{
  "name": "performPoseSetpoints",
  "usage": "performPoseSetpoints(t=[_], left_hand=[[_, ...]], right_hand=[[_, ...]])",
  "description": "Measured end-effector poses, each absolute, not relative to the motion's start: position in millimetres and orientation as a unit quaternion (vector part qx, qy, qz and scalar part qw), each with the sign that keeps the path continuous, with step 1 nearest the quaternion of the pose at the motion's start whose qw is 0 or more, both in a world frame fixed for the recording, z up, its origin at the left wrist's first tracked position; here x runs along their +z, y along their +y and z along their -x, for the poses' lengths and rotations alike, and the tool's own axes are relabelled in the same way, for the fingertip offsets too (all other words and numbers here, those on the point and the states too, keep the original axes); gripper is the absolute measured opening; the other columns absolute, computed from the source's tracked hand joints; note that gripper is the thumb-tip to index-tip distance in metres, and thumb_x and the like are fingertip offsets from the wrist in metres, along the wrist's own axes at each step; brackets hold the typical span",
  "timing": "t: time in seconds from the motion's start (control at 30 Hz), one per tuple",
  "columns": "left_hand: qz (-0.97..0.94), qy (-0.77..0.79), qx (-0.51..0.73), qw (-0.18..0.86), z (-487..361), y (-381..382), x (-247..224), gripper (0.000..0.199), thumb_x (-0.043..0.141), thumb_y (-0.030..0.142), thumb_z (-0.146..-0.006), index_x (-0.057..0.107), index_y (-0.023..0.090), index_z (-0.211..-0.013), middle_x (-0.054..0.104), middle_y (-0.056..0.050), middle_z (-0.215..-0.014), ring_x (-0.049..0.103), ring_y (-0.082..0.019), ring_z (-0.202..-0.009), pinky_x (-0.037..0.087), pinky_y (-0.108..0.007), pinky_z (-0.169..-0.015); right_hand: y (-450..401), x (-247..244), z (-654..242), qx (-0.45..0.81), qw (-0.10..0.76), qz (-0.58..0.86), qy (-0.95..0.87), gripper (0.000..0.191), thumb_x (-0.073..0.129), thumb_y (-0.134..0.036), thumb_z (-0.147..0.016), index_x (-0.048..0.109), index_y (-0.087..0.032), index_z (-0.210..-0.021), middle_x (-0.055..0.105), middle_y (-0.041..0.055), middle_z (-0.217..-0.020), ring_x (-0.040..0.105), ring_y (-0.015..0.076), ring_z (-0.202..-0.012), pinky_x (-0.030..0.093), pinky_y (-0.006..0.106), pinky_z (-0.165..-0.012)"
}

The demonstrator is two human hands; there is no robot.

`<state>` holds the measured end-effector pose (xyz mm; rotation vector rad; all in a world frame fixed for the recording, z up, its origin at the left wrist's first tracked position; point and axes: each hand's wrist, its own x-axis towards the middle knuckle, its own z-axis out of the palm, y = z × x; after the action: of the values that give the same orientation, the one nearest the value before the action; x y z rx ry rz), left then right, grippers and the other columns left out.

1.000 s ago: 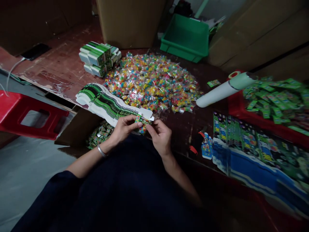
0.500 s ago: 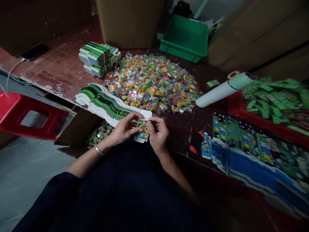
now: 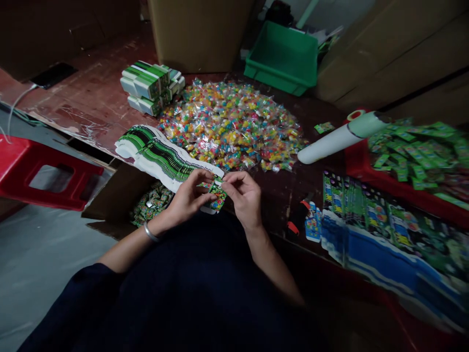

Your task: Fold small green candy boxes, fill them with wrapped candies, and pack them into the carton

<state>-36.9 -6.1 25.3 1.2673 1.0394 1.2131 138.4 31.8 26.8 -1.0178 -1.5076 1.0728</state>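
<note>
Between my hands is a small green printed carton (image 3: 219,198), near the table's front edge. My left hand (image 3: 190,195), with a silver bangle on its wrist, grips the carton's left side between thumb and fingers. The thumb and fingers of my right hand (image 3: 245,198) pinch the carton's upper right end, at a flap. Just behind the hands lies a fanned row of flat green and white cartons (image 3: 161,156). A large heap of clear bags of colourful candy (image 3: 234,124) lies beyond them.
Bundled cartons (image 3: 144,83) stand behind left, a green bin (image 3: 282,58) behind right. A white tube (image 3: 340,137) leans by a red tray of green packets (image 3: 414,151). Printed sheets (image 3: 388,230), a black-and-red cutter (image 3: 298,217), an open box (image 3: 113,195) and a red stool (image 3: 47,171) flank me.
The white flap that stood up at the carton's top is now folded down under my right fingers. My right hand has shifted slightly right, and the carton has tilted a little.
</note>
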Motion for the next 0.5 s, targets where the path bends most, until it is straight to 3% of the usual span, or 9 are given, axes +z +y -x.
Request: performPoseSetpoints(t=[0.17,0.27,0.37,0.5], left_hand=[[-0.550,0.436,0.493,0.514,39.6,-8.7,25.3,0.042,0.078,0.027,-0.085,0.053,0.023,-0.119,0.062,-0.010,-0.122,0.065,-0.024,-0.116,0.065,-0.034,-0.089],[-0.539,0.430,0.474,0.547,40.5,-10.1,26.9,0.050,0.076,0.022,-0.086,0.055,0.023,-0.131,0.064,-0.010,-0.119,0.071,-0.019,-0.096,0.066,-0.033,-0.082],[-0.528,0.424,0.471,0.566,41.8,-10.5,29.2,0.054,0.074,0.023,-0.089,0.056,0.023,-0.140,0.065,-0.010,-0.122,0.070,-0.014,-0.082,0.065,-0.030,-0.077],[-0.525,0.415,0.483,0.565,42.3,-10.0,29.4,0.040,0.075,0.027,-0.089,0.068,0.018,-0.127,0.068,-0.012,-0.124,0.069,-0.016,-0.088,0.062,-0.028,-0.079]], right_hand=[[41.4,35.4,-146.4,0.470,0.451,0.448,-0.612,0.022,0.077,-0.041,-0.086,0.069,-0.022,-0.080,0.069,-0.0007,-0.073,0.062,0.0158,-0.068,0.052,0.029,-0.065],[46.0,36.5,-150.4,0.469,0.441,0.442,-0.625,0.025,0.078,-0.043,-0.086,0.069,-0.022,-0.075,0.067,-0.0014,-0.069,0.061,0.0156,-0.066,0.052,0.029,-0.064],[42.3,34.6,-151.7,0.442,0.449,0.418,-0.654,0.021,0.075,-0.041,-0.090,0.070,-0.023,-0.080,0.072,0.0007,-0.079,0.067,0.0180,-0.076,0.056,0.031,-0.072],[28.5,26.3,-150.9,0.395,0.460,0.388,-0.694,0.011,0.075,-0.037,-0.092,0.072,-0.026,-0.092,0.075,0.0036,-0.099,0.073,0.0209,-0.093,0.060,0.034,-0.079]])
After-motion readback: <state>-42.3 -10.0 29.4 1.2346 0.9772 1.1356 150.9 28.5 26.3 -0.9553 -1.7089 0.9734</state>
